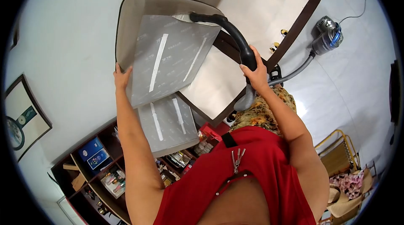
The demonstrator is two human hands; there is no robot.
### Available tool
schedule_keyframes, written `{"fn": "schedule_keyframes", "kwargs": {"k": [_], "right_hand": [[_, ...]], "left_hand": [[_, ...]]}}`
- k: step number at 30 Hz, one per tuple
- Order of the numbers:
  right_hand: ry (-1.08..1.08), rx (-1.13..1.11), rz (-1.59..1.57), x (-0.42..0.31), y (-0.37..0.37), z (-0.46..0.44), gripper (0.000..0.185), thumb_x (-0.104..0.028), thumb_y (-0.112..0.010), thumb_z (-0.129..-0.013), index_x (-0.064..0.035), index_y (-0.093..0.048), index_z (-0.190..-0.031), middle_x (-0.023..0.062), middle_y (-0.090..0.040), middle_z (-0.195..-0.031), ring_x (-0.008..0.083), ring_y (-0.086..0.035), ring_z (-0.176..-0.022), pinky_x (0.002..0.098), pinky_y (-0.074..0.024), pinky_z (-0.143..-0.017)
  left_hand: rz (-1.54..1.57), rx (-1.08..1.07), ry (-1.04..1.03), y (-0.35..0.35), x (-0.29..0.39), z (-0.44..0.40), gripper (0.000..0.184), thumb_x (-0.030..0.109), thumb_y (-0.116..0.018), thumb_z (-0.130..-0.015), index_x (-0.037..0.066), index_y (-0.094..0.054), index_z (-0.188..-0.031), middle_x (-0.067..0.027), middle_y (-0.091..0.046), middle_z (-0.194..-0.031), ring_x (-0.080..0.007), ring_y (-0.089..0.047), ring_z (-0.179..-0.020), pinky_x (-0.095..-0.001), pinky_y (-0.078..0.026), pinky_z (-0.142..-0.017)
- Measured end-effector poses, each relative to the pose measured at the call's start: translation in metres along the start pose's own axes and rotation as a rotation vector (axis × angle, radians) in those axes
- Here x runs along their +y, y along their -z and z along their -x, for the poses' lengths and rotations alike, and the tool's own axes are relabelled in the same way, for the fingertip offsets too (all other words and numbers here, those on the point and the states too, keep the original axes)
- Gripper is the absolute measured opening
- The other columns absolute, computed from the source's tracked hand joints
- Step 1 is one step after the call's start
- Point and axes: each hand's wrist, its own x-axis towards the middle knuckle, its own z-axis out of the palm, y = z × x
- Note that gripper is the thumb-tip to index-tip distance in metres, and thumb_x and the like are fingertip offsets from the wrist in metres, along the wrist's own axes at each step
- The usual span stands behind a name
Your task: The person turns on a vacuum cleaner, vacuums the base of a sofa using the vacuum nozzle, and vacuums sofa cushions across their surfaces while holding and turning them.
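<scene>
My right hand (256, 71) is wrapped around the black curved handle of a vacuum cleaner wand (237, 35). At the wand's far end, a pale flat nozzle (182, 17) lies against the upper part of a grey sofa cushion (172, 54). Two white strips run along the cushion's printed grey underside, and the cushion is tilted up. My left hand (122, 78) grips its left edge, with the thumb on the near face and some fingers hidden behind. A grey hose (294, 72) leads from the handle to the vacuum cleaner body (328, 38) on the floor.
Below the cushion stands the sofa's dark wooden frame (219, 113) with pale seat panels. Another grey cushion (168, 126) leans against a filled shelf unit (107, 157). A folding chair (338, 151) with cloth and a hat stands lower right. A framed picture (27, 117) hangs left.
</scene>
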Motion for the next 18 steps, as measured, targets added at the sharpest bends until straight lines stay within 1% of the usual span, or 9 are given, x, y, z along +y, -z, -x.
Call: {"fn": "schedule_keyframes", "kwargs": {"k": [2, 6, 7, 10, 11, 12, 14, 18], "right_hand": [[-0.022, 0.037, -0.043, -0.005, 0.004, -0.002, 0.076, -0.013, -0.074, -0.079, -0.0189, -0.043, -0.147, 0.0063, -0.063, -0.087, 0.0111, -0.061, -0.068, 0.0271, -0.0513, -0.063], [0.105, 0.007, -0.227, -0.038, -0.002, -0.007, 0.077, -0.013, -0.074, -0.079, -0.0176, -0.041, -0.148, 0.0066, -0.062, -0.093, 0.0107, -0.060, -0.068, 0.0277, -0.0512, -0.063], [0.116, -0.008, -0.223, -0.048, -0.005, -0.013, 0.076, -0.015, -0.075, -0.079, -0.0172, -0.042, -0.147, 0.0066, -0.061, -0.094, 0.0110, -0.059, -0.069, 0.0272, -0.0508, -0.063], [0.134, -0.049, -0.169, -0.045, -0.008, -0.048, 0.075, -0.018, -0.076, -0.080, -0.0165, -0.042, -0.147, 0.0054, -0.060, -0.092, 0.0114, -0.059, -0.068, 0.0268, -0.0501, -0.062], [0.045, -0.081, -0.285, -0.040, -0.005, -0.054, 0.074, -0.019, -0.075, -0.080, -0.0161, -0.042, -0.147, 0.0049, -0.059, -0.089, 0.0119, -0.058, -0.065, 0.0268, -0.0500, -0.060], [0.003, -0.084, -0.314, -0.031, 0.000, -0.059, 0.073, -0.017, -0.074, -0.081, -0.0164, -0.042, -0.146, 0.0046, -0.059, -0.088, 0.0119, -0.058, -0.061, 0.0270, -0.0502, -0.057], [0.049, -0.087, -0.285, -0.013, 0.006, -0.064, 0.072, -0.017, -0.074, -0.082, -0.0166, -0.041, -0.147, 0.0046, -0.059, -0.087, 0.0118, -0.057, -0.058, 0.0271, -0.0502, -0.055], [-0.029, -0.060, -0.311, 0.004, 0.017, -0.063, 0.073, -0.016, -0.074, -0.082, -0.0164, -0.041, -0.147, 0.0051, -0.059, -0.087, 0.0122, -0.057, -0.058, 0.0274, -0.0499, -0.054]], "left_hand": [[0.005, 0.016, -0.010, -0.001, 0.000, 0.000, 0.102, 0.060, -0.071, -0.078, 0.017, -0.024, -0.157, -0.0243, -0.040, -0.140, -0.0411, -0.047, -0.128, -0.0457, -0.041, -0.106], [-0.022, -0.006, 0.005, 0.002, 0.000, 0.005, 0.103, 0.061, -0.071, -0.078, 0.016, -0.024, -0.157, -0.0244, -0.039, -0.142, -0.0416, -0.046, -0.129, -0.0464, -0.041, -0.106], [-0.022, -0.009, 0.009, 0.002, 0.001, 0.005, 0.103, 0.061, -0.071, -0.078, 0.016, -0.024, -0.157, -0.0248, -0.039, -0.142, -0.0419, -0.046, -0.129, -0.0465, -0.041, -0.106], [-0.009, -0.014, 0.002, 0.004, 0.004, 0.005, 0.103, 0.061, -0.071, -0.078, 0.015, -0.024, -0.157, -0.0265, -0.038, -0.142, -0.0428, -0.045, -0.129, -0.0469, -0.040, -0.107], [-0.003, -0.017, -0.002, 0.004, 0.004, 0.006, 0.103, 0.061, -0.071, -0.078, 0.015, -0.024, -0.157, -0.0271, -0.037, -0.143, -0.0432, -0.045, -0.130, -0.0470, -0.040, -0.107], [-0.010, -0.011, -0.004, 0.003, 0.001, 0.005, 0.103, 0.061, -0.071, -0.078, 0.014, -0.024, -0.157, -0.0275, -0.037, -0.143, -0.0434, -0.045, -0.130, -0.0471, -0.040, -0.107], [-0.017, 0.004, -0.007, -0.002, -0.002, -0.001, 0.103, 0.061, -0.071, -0.078, 0.014, -0.024, -0.157, -0.0285, -0.037, -0.142, -0.0438, -0.044, -0.130, -0.0472, -0.040, -0.108], [0.006, -0.014, -0.010, 0.002, -0.001, 0.005, 0.104, 0.061, -0.072, -0.077, 0.013, -0.025, -0.156, -0.0288, -0.037, -0.143, -0.0440, -0.044, -0.130, -0.0475, -0.039, -0.109]]}}
